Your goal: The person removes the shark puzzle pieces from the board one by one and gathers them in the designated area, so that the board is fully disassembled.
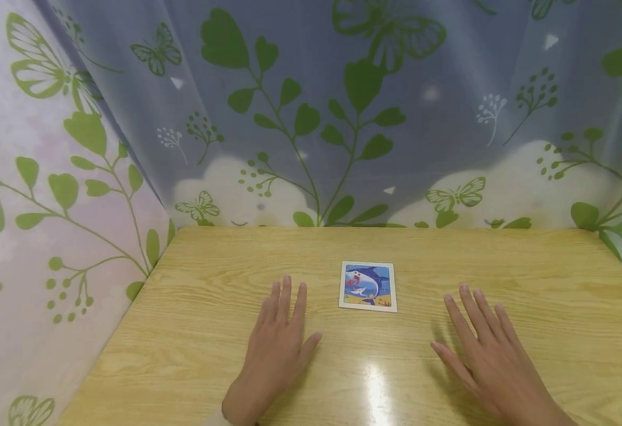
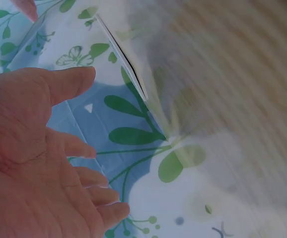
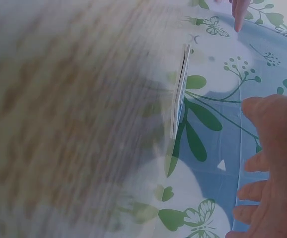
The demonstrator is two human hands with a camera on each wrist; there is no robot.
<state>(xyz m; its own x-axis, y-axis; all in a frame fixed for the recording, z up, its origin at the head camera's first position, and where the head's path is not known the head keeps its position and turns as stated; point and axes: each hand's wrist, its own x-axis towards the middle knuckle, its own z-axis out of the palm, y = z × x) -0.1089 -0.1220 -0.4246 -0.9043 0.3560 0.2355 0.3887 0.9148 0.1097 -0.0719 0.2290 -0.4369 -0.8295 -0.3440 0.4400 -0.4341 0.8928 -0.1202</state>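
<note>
In the head view a square picture card lies flat on the wooden table, between and a little beyond both hands. It has a white border around a blue shark-like sea animal over a sandy sea floor. Both wrist views show the card nearly edge-on, as a thin slab with a dark line along its side. My left hand is to its left, palm down, fingers straight and thumb out towards it. Off to the right, my right hand has its fingers spread. Neither hand touches the card, and both hold nothing.
The light wooden table carries a bright light reflection near its front. A blue and white curtain with green leaves and butterflies hangs along its back edge. Similar pale patterned cloth borders the left side.
</note>
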